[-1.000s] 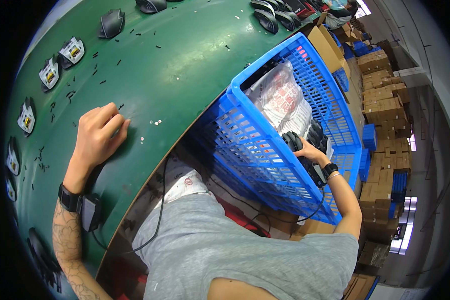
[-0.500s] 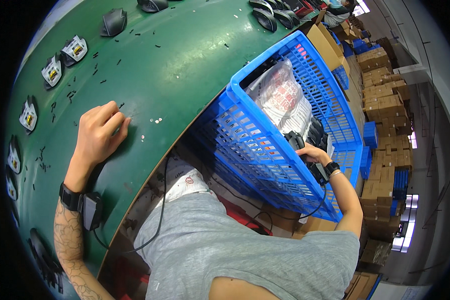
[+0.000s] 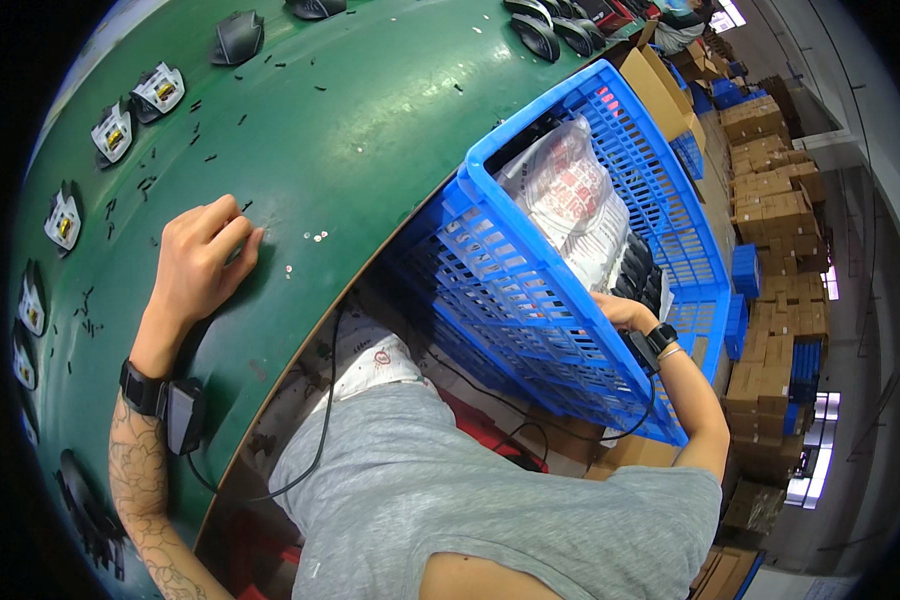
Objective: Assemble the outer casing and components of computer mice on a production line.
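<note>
My left hand (image 3: 205, 245) rests on the green table (image 3: 370, 120) with its fingers curled in; nothing shows between them, though the palm side is hidden. My right hand (image 3: 627, 312) reaches over the near side of a tall blue plastic crate (image 3: 530, 255). Its fingertips are lost behind the rim, so whatever they hold is out of sight. Just beyond that hand, several black mouse-like parts (image 3: 638, 272) lie in a row inside the crate. Beside them is a white plastic bag (image 3: 570, 195) with red print. Each wrist wears a black band with a small cabled box.
White-and-black opened mouse bodies (image 3: 113, 133) line the table's left edge. Small black strips (image 3: 147, 184) are strewn near them. More black mice (image 3: 535, 37) sit at the far end. A cable (image 3: 320, 430) hangs by my lap. Stacked cartons (image 3: 770, 210) stand to the right.
A black part seen at my right fingers has gone from view, and that hand has dropped slightly lower into the crate. My left hand stays in place on the table.
</note>
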Demonstrator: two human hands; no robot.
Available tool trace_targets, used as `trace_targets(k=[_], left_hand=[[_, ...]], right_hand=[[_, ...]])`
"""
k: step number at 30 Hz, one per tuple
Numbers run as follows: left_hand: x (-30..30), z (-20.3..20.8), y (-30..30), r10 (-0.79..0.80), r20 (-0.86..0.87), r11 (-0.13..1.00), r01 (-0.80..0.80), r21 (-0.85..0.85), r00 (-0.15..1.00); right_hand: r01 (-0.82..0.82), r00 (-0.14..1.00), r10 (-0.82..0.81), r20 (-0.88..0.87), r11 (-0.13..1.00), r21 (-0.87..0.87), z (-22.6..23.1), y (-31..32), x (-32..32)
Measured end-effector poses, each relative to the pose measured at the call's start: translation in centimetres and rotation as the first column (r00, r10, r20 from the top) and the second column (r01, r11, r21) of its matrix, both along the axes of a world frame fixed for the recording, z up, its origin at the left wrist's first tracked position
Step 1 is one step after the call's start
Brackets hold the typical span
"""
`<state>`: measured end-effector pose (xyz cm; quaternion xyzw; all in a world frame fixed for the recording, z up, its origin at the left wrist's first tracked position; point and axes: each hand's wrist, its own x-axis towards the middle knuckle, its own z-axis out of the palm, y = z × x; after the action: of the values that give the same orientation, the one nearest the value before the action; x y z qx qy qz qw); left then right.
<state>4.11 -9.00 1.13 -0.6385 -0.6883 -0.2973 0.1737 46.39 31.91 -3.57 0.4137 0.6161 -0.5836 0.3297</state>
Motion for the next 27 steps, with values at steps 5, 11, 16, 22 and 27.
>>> trace_targets(k=[5,11,16,22,27], left_hand=[[-0.2,0.1,-0.2,0.01,-0.014,1.0,-0.01,0.003,1.0],[-0.2,0.0,0.0,0.013,-0.002,1.0,-0.013,0.003,1.0],[-0.1,0.0,-0.2,0.005,0.003,1.0,-0.005,0.0,1.0],[0.1,0.0,-0.6,0.021,-0.012,1.0,-0.021,-0.017,1.0],[0.2,0.2,-0.6,0.009,-0.008,1.0,-0.009,-0.017,1.0]], right_hand=[[-0.243,0.97,0.239,0.047,0.944,0.222,0.9,-0.3,-1.9],[-0.063,0.998,0.066,-0.018,0.986,0.157,-1.2,0.8,0.2],[0.082,0.991,-0.066,0.118,0.987,-0.135,-1.0,1.1,-0.4],[0.127,0.985,-0.099,0.14,0.97,-0.207,0.4,-0.8,-2.3],[-0.053,0.997,0.058,0.06,0.994,-0.091,-0.7,-0.1,-1.7]])
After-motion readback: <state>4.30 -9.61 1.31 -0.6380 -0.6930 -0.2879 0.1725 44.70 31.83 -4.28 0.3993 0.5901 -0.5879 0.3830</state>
